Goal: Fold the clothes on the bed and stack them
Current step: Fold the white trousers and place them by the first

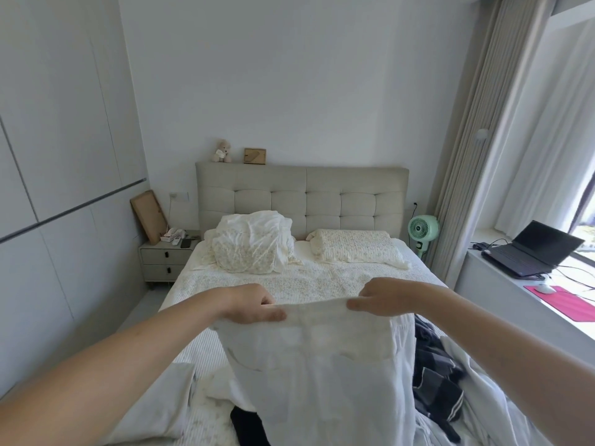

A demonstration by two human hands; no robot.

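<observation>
I hold a white garment [322, 365] with pockets up in the air over the foot of the bed [306, 278]. My left hand [254, 304] pinches its top edge at the left corner. My right hand [380, 299] pinches the same edge at the right corner, and the cloth hangs straight down between them. Behind it on the right lies a dark checked garment [434, 375]. A black piece [248, 426] shows at the bottom under the hanging cloth. More white clothes [154, 403] lie at the lower left and lower right [502, 413].
A bundled duvet [254, 243] and a pillow [354, 246] sit at the head of the bed. A nightstand [164, 259] stands at the left, a green fan [423, 230] at the right. A laptop [531, 249] and pink mat [563, 300] lie on the window ledge.
</observation>
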